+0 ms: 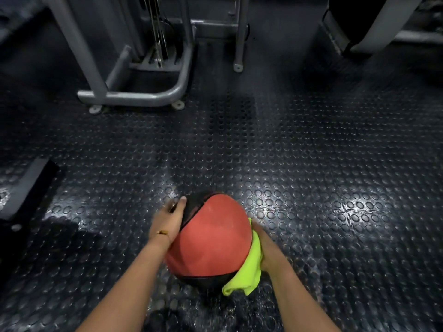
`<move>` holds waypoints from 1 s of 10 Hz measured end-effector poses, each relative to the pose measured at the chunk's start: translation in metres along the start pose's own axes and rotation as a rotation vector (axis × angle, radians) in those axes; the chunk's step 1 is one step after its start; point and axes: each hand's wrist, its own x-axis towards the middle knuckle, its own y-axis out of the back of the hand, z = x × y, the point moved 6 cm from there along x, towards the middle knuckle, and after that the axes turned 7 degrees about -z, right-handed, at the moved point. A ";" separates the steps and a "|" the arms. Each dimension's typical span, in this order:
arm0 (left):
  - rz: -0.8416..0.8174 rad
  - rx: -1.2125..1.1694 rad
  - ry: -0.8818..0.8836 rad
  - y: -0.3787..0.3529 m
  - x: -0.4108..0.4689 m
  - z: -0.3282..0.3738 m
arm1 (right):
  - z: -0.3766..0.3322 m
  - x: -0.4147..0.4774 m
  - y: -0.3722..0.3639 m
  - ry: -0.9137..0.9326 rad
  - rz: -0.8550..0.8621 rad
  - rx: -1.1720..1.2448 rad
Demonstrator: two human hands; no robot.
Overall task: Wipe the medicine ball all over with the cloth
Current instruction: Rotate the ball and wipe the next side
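Head view: left hand point(167, 221), fingers flat, braces the medicine ball point(211, 238) from one side so the right hand point(266, 248), palm flat, can press the cloth point(249, 271) against the other.

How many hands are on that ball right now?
2. The left hand rests bare on the medicine ball, left side; the right hand presses the yellow cloth against its right side.

Left hand point(167, 221) flat, fingers straight; right hand point(266, 248), fingers hidden.
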 end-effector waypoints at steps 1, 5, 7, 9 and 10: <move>-0.003 -0.032 0.060 -0.012 -0.005 -0.003 | 0.020 -0.002 -0.006 0.027 0.003 0.015; -0.128 -0.085 0.004 -0.064 -0.013 0.004 | -0.128 -0.287 0.008 0.208 0.424 -0.387; 0.108 0.328 -0.118 -0.053 -0.034 0.025 | -0.151 -0.325 -0.057 0.589 0.413 -0.547; 0.091 0.211 -0.115 -0.037 -0.020 0.011 | -0.167 -0.341 -0.096 0.974 0.517 -0.775; 0.137 0.201 -0.135 -0.039 -0.028 0.006 | -0.218 -0.298 -0.093 0.709 0.407 -0.863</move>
